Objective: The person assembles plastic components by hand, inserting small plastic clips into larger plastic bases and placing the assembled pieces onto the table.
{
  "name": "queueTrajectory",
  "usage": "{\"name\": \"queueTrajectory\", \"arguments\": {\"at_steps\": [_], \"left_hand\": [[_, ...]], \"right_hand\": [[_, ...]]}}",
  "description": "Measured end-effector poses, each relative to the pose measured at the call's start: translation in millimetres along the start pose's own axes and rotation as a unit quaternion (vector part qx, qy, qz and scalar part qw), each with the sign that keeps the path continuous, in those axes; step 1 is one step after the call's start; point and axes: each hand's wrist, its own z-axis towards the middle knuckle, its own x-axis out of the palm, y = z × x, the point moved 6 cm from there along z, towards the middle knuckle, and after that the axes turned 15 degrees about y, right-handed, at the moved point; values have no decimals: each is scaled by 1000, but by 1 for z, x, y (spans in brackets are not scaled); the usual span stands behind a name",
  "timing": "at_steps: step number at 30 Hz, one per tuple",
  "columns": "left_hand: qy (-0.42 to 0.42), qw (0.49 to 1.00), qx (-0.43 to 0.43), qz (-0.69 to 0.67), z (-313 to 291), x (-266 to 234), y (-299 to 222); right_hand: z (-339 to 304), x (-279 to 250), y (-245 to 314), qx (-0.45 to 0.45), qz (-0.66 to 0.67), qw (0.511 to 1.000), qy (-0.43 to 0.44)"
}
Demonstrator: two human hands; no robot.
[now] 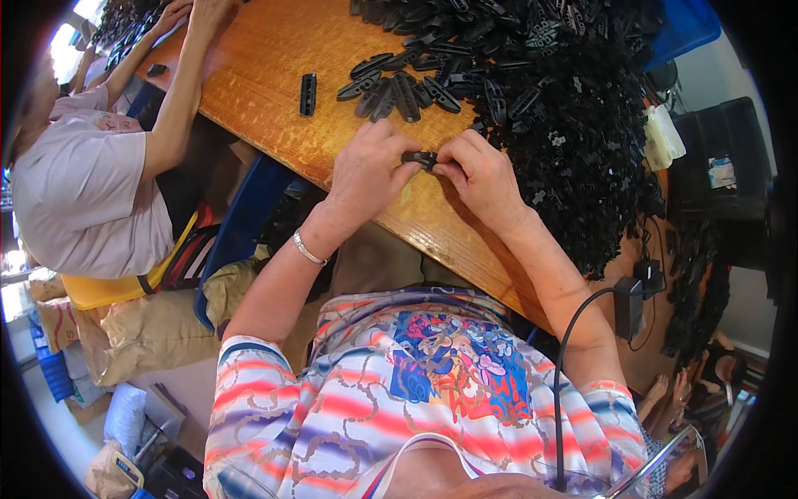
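Between my two hands, just above the near edge of the wooden table (pixel 258 75), is a small black plastic part (pixel 421 158). My left hand (pixel 370 162) pinches its left end, and my right hand (pixel 480 175) grips the right end between thumb and fingertips. Whether it is one piece or two joined pieces is hidden by the fingers. Beyond my hands lies a loose group of long black slotted plastic parts (pixel 403 96). One similar slotted part (pixel 308 95) lies apart to the left.
A large heap of small black pieces (pixel 565 150) covers the table's right side, with more long parts (pixel 465 25) behind. A blue bin (pixel 686 33) stands at the far right. On the left a co-worker (pixel 91 183) sits at the table. A black cable (pixel 569 333) hangs beside my right arm.
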Motion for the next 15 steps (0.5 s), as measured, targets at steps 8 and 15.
{"name": "queueTrajectory", "arguments": {"at_steps": [8, 15], "left_hand": [[-14, 1000, 15, -6, -3, 0, -2], [15, 996, -57, 65, -7, 2, -18]], "right_hand": [[6, 5, 4, -29, 23, 999, -2], [-14, -2, -11, 58, 89, 993, -49]]}}
